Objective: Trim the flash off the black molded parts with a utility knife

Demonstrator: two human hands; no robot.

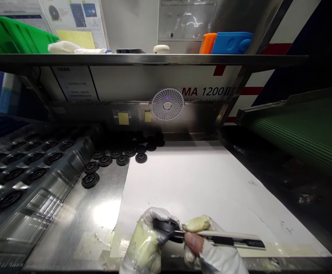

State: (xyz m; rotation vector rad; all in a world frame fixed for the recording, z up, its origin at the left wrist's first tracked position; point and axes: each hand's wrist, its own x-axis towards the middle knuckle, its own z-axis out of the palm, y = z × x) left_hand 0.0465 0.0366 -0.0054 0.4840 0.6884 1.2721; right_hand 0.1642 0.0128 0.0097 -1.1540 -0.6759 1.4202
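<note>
Your gloved left hand (143, 243) grips a black rubber disc (162, 225); your right hand (214, 258) closes around a utility knife (225, 239) touching it.

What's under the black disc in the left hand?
Under the black disc is the gloved left hand, smeared with yellowish paste; around it lie the white sheet and steel bench top. The surface directly beneath the hand is covered, unseen.

A steel shelf (143, 59) ran overhead, a green crate (14, 36) sat on top, posters (77, 19) hung behind, a small white fan (167, 104) stood below
</note>
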